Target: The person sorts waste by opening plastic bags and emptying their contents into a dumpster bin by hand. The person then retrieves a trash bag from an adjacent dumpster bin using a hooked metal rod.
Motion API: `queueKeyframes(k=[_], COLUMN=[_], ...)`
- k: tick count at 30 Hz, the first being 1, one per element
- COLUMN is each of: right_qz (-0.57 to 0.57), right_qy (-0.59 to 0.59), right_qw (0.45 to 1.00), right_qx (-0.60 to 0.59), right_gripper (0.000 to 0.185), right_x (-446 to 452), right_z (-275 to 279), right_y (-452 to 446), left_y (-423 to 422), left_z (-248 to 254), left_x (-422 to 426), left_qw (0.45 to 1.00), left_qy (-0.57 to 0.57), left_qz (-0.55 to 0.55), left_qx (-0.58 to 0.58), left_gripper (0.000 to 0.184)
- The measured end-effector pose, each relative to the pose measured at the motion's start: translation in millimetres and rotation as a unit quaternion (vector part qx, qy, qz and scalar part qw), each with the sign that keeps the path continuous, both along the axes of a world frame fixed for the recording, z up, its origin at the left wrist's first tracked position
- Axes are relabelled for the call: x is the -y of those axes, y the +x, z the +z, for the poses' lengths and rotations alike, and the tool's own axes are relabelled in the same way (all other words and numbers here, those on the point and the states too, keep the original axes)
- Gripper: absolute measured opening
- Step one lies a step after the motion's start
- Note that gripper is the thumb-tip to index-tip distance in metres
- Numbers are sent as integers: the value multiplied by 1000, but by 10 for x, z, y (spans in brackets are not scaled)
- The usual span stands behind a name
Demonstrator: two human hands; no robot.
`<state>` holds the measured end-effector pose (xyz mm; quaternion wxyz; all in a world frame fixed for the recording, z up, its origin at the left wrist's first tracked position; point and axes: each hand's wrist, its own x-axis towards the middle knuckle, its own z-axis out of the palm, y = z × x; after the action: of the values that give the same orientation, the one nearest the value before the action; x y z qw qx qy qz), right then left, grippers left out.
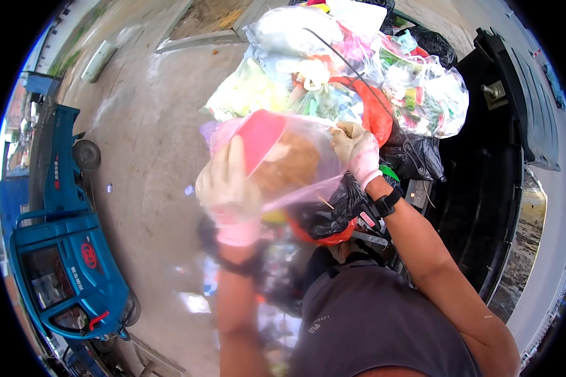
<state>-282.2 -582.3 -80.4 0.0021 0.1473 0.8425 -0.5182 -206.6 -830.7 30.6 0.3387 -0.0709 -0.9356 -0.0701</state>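
- Right hand (356, 151), in an off-white glove with a pink cuff: fingers clamped on the upper right edge of a translucent plastic bag (311, 176).
- Left hand (229, 182), similarly gloved, motion-blurred: fingers extended over the left side of the same bag; cannot tell whether they grip it or only press against it.
- Bag location: between the two hands, in front of the person's torso, at the near side of a heap of filled bags.
- A bright pink piece (264, 135) shows at the bag's left part; brown contents (292, 157) show through to its right.
- Beyond the bag: a pale yellow-green bag (248, 91), a red bag (372, 112) and a clear bag of mixed waste (424, 97).
- Black bag (330, 210): below the held bag's right part.
- Right wrist: black wristband (387, 202).
- Far left: blue vehicle with a cab (72, 270), on concrete ground (151, 157).
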Motion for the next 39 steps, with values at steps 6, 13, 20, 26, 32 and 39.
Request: queueKeyframes(k=[6, 13, 20, 26, 32, 39], right_qz=[25, 46, 140, 358, 485, 296], right_qy=[59, 104, 265, 278, 465, 247], right_qw=[997, 993, 877, 891, 728, 921], right_qx=[34, 39, -376, 27, -140, -52], right_gripper=[29, 29, 43, 37, 23, 27], right_x=[33, 150, 434, 824, 857, 799], right_z=[8, 84, 687, 114, -190, 412], right_y=[44, 58, 303, 465, 519, 350], left_y=[-7, 48, 153, 211, 245, 394], left_z=[-57, 314, 314, 338, 482, 854], left_x=[137, 75, 39, 6, 211, 379], left_qw=[994, 974, 952, 943, 911, 815], left_qy=[47, 136, 229, 260, 341, 487], left_qz=[21, 126, 165, 178, 161, 164], left_qx=[-97, -131, -116, -110, -166, -269], left_gripper=[54, 50, 49, 50, 50, 45])
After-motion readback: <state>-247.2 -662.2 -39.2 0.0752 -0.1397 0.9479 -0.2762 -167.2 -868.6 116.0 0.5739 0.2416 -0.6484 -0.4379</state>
